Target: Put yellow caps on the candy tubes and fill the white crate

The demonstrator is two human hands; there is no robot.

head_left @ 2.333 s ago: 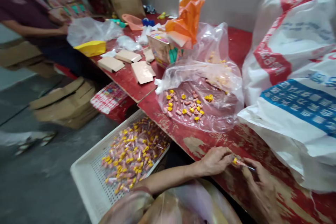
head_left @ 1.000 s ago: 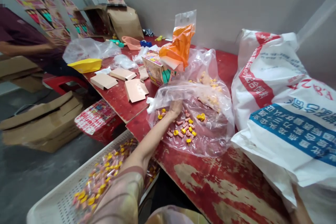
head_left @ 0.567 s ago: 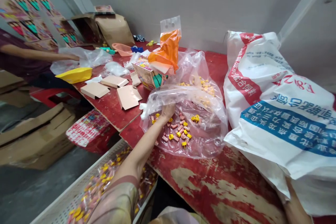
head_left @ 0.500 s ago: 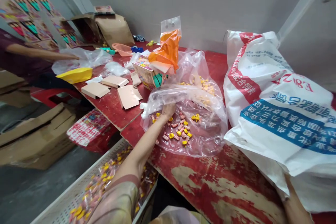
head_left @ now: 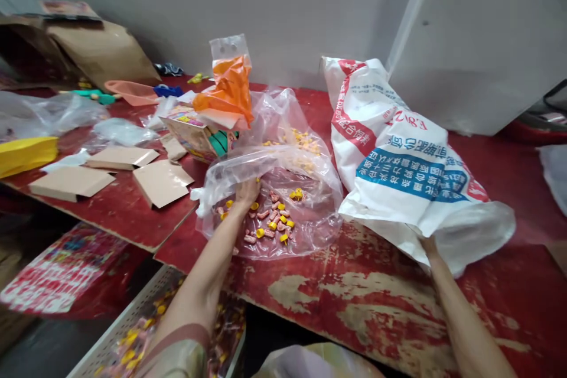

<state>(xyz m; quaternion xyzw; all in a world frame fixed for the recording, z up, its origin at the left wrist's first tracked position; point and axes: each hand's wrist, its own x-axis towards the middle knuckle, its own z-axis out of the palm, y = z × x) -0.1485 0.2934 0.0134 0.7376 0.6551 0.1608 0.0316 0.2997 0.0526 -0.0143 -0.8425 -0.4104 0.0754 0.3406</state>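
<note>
Left hand [head_left: 247, 192] is deep inside the clear plastic bag [head_left: 283, 153] on the red table [head_left: 354, 301], its fingers buried among the small pink and yellow pieces [head_left: 272, 221], so I cannot tell whether they are spread or pinched. Over on the other side, the right hand [head_left: 427, 244] is tucked under the edge of the big white woven sack [head_left: 398, 159]; its fingers are hidden, grip unclear.
</note>
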